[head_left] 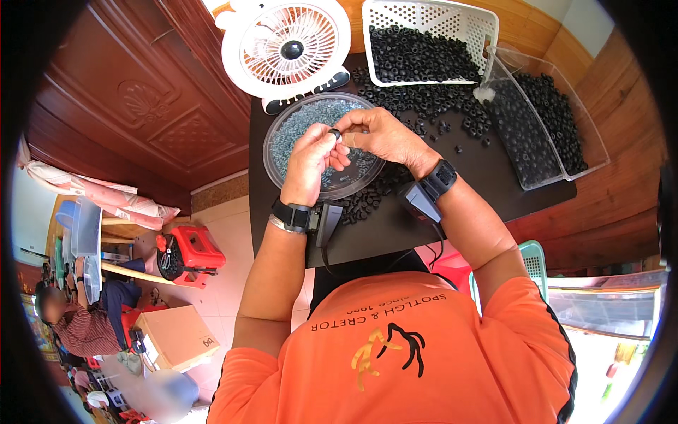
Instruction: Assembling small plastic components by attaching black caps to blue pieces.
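The black ring [335, 132] is pinched in the fingers of the left hand [309, 158] at upper centre of the frame, above the clear round tub [344, 189]; the fingers of the right hand [388, 138] meet at its edge, but on what I cannot tell. A slip on so small a part could lose it among the bluish pieces [293, 131] or the loose black parts [452, 100] on the tabletop [367, 237].

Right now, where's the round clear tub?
In the head view, the round clear tub sits at left on the dark table, just in front of the white fan, with the left hand above it.
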### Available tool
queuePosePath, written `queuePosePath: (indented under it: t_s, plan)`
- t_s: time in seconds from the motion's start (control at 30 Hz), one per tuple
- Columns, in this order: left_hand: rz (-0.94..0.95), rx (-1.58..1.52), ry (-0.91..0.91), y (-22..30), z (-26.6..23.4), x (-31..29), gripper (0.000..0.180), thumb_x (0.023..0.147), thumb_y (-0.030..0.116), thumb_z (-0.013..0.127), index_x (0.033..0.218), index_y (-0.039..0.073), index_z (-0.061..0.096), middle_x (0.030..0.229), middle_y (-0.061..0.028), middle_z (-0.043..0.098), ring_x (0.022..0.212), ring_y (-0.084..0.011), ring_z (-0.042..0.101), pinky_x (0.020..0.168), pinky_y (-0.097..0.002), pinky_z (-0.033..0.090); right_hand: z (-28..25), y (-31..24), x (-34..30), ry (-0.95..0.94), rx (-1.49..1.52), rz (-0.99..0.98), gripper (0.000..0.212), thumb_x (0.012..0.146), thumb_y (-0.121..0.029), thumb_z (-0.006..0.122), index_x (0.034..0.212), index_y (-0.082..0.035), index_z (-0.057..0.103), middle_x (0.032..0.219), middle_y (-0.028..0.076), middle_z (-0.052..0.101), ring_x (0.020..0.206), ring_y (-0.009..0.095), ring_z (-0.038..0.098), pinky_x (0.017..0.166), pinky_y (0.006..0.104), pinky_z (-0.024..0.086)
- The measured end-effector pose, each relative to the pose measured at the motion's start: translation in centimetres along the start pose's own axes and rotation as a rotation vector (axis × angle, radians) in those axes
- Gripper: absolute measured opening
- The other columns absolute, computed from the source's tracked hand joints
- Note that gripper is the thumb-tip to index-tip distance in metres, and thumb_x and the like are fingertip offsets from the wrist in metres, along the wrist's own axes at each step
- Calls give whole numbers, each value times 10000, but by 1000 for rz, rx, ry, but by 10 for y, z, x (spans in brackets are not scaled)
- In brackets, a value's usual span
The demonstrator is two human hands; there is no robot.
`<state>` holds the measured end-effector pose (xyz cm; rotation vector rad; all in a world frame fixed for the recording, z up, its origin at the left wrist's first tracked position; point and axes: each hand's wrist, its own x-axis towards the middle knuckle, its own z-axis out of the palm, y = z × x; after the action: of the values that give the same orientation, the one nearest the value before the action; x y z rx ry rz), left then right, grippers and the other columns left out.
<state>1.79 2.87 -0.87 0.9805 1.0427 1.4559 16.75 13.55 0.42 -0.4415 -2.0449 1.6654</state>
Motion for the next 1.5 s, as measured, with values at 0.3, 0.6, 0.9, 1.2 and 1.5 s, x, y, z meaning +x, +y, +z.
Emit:
queuePosePath:
  t_s: [0.3,0.6,0.9,1.2,1.5]
  plan:
    - [-2,-14,8,3,2,-2,214,939,235,491,994,28,503,831,-109,629,692,-174,609,619,-260,460,6,-15,-6,78,-337,-51,186,872,-135,558,945,28,609,839,154,660,803,229,646,741,318,493]
    - [51,78,100,3,5,-1,205,928,226,519,1004,37,550,925,-81,620,776,-145,604,640,-242,457,1,-1,-1,232,-453,-51,290,895,-246,461,842,15,576,810,235,595,823,406,581,716,450,444]
    - [-27,3,-126,1,1,0,199,921,219,508,941,29,563,821,-64,596,729,-161,597,638,-261,457,-3,-3,-3,25,-379,43,325,903,-273,476,844,31,577,821,239,601,781,399,573,700,435,442]
    - [-5,-275,-60,-2,-4,0,189,917,217,492,931,39,554,813,-84,600,732,-216,605,644,-298,464,-1,-6,-4,10,-59,36,226,954,-220,494,889,-19,576,701,7,532,649,86,507,580,248,430]
    - [-3,-253,-38,1,-6,-2,186,917,213,491,913,39,555,817,-87,623,693,-178,612,624,-268,472,-2,-3,0,104,70,-97,168,945,-164,528,988,-17,599,757,-12,560,687,70,517,618,225,445]
